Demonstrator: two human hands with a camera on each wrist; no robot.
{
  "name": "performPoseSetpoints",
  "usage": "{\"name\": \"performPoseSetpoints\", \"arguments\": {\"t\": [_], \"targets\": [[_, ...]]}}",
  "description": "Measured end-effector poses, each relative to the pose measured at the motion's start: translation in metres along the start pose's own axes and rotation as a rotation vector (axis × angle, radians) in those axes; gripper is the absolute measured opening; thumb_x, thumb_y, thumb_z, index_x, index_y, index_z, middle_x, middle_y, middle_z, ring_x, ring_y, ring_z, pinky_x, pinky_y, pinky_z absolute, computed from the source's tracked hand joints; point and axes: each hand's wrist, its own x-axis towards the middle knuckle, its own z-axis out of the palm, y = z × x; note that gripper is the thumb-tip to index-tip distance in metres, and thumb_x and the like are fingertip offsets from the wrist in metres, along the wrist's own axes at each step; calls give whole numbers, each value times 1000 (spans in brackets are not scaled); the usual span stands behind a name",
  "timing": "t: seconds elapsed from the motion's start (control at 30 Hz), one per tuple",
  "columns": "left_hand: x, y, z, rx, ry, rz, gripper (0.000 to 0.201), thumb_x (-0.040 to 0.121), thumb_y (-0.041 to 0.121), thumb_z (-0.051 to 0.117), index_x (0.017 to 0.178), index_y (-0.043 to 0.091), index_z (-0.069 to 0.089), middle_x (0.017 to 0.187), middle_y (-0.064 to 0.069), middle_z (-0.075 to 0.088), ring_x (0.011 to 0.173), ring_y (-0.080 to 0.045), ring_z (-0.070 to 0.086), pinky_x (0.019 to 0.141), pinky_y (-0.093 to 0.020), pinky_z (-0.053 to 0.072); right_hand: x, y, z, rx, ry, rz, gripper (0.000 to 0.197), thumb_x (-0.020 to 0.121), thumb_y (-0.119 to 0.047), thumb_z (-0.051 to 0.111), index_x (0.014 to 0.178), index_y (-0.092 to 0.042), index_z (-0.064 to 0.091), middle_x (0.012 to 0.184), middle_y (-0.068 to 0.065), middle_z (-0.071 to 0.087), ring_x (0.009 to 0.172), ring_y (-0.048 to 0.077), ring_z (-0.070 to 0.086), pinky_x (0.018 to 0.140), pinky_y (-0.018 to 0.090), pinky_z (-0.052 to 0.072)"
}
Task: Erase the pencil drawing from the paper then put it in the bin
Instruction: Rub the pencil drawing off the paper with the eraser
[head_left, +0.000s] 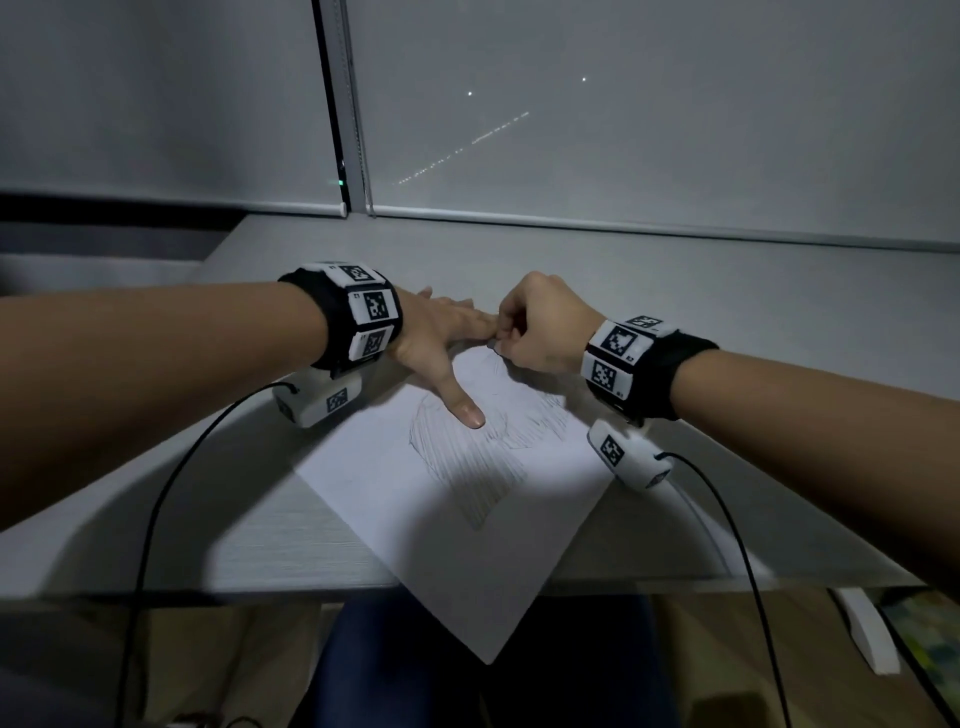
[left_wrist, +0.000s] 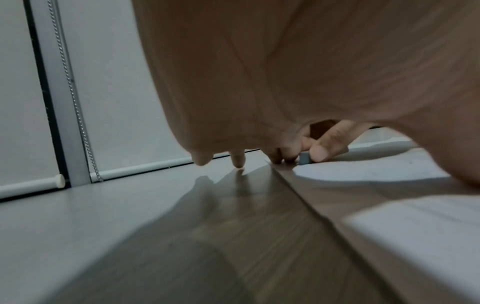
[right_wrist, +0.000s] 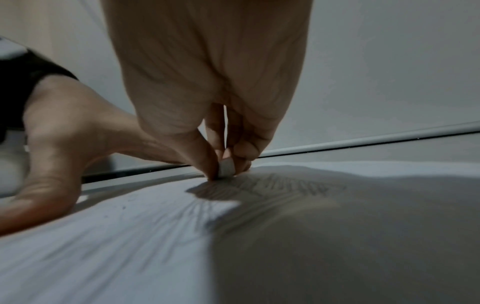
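A white sheet of paper (head_left: 457, 499) lies skewed on the grey desk, one corner hanging over the near edge. Pencil hatching (head_left: 467, 457) covers its upper middle, also seen as the pencil lines (right_wrist: 259, 191) under the hand. My left hand (head_left: 441, 338) lies flat with straight fingers on the paper's far corner, thumb stretched toward me. My right hand (head_left: 540, 322) is curled and pinches a small grey eraser (right_wrist: 226, 167) against the paper at the drawing's top edge. The eraser (left_wrist: 303, 159) shows bluish past the left fingertips. No bin is in view.
The grey desk (head_left: 727, 312) runs back to a window with lowered roller blinds (head_left: 623, 130) and a bead chain (left_wrist: 75, 98). Black cables (head_left: 156, 493) trail from both wrist cameras over the near desk edge. My legs are below the desk.
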Motion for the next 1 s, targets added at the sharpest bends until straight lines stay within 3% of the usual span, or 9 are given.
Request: {"name": "performPoseSetpoints", "arguments": {"t": [0.1,0.2,0.4,0.5,0.6,0.67,0.83,0.9,1.0], "targets": [[1,4,-5,102,-27,13,135,57,101,63,166,48,6,175,22,1,163,-14,-8,125,-64,-13,-6,-3,-2,22,-19,-15,8,83,-14,80,75,-11,81,63,-5,67,57,7,62,63,21,51],[0,8,-8,148,-40,4,130,59,101,62,166,48,11,175,23,0,163,-17,-9,123,-68,-13,-16,-11,-1,43,-100,-68,10,83,-19,85,76,-13,84,59,-12,65,52,-3,60,54,6,43],[-7,18,-12,144,-74,-31,138,62,96,65,164,47,-14,173,24,-14,163,-21,-13,123,-69,-14,-3,-1,-11,-33,18,52,8,79,-15,80,72,-11,82,63,-3,68,57,8,61,62,22,49],[-7,17,-12,146,-79,-46,137,61,97,64,165,48,-9,174,24,-12,163,-20,-13,123,-69,-14,-8,-8,-5,-26,8,30,10,78,-12,75,70,-11,80,64,-1,70,60,14,67,60,24,55],[-7,16,-12,123,-80,-61,132,60,95,67,167,46,7,175,22,-3,163,-17,-12,123,-68,-14,-20,-18,3,19,-60,-55,11,81,-12,78,71,-9,81,63,-2,72,53,1,63,54,12,51],[-7,18,-13,122,-81,-59,132,61,93,68,167,46,4,175,22,-5,163,-18,-12,123,-68,-14,-17,-14,1,29,-55,-27,12,81,-18,83,72,-11,82,61,-5,69,52,1,61,51,9,44],[-4,16,-13,117,-90,-66,143,59,95,69,165,46,-15,174,23,-14,162,-19,-15,122,-68,-17,-1,5,-10,-38,36,78,11,80,-17,80,72,-10,80,70,4,72,65,19,69,63,26,56],[-3,16,-13,116,-101,-60,142,57,96,68,165,47,-11,175,22,-13,162,-20,-15,122,-69,-16,-8,-3,-7,-33,12,27,11,81,-13,75,71,-10,80,68,2,72,64,18,69,63,28,58],[-2,16,-11,104,-78,-54,133,56,95,71,166,45,14,176,19,5,164,-19,-7,122,-71,-13,-24,-24,-2,14,-98,-89,12,81,-12,76,71,-12,81,62,-6,68,56,4,61,56,13,47]]}}
